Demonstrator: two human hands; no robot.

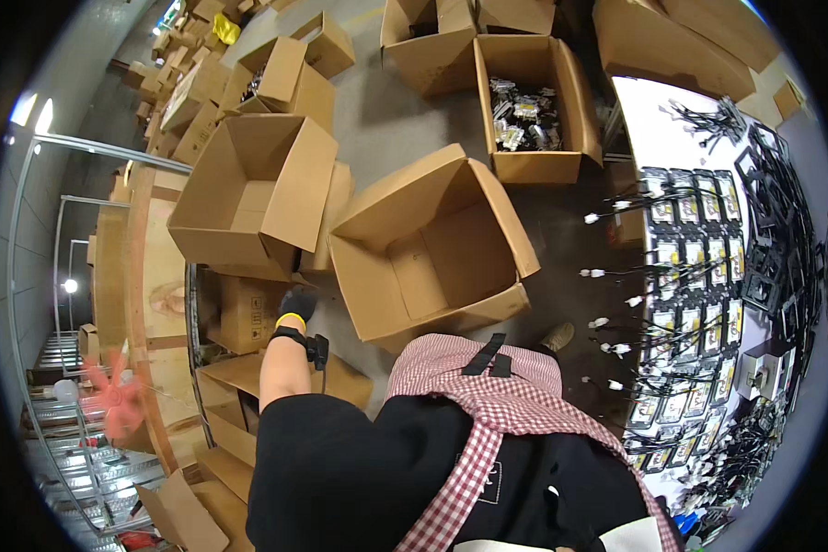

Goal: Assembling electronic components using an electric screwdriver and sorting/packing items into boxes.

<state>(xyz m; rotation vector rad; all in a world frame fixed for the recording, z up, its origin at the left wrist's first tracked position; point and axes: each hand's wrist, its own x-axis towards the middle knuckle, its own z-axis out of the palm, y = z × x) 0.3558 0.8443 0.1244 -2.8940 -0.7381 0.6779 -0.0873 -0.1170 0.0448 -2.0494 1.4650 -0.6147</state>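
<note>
Just beyond the person's left hand (296, 304), slightly to the left, sits the open left carton (248, 207), its mouth facing up and nothing visible inside. Its near right corner lies closest to the black glove; whether they touch cannot be told. The lens bends its edges, so its long axis is uncertain. The left hand is the nearer one, since the right hand is out of view. As for the grip, the gloved fingers are dark and small, so one cannot tell whether they are spread, pressed together or pinching a flap.

Near the same hand, one carton with printed symbols (248, 313) stands below the left carton's near edge. To the right, one open middle carton (432, 267) lies between the left carton and the tabletop (637, 115), its near edge just beyond the checked apron (488, 368). Farther off stands one parts carton (535, 167), holding a heap of small parts (524, 115) too jumbled to count.

On the tabletop at the right, labelled units (690, 262) lie in rows of four; four rows read clearly, sixteen units, and the nearest ones crowd too closely for a sure count. White connectors (616, 348) hang past the left edge on cables. Along the far right lie uncounted black frames (764, 267) and one small pale block (765, 373).
</note>
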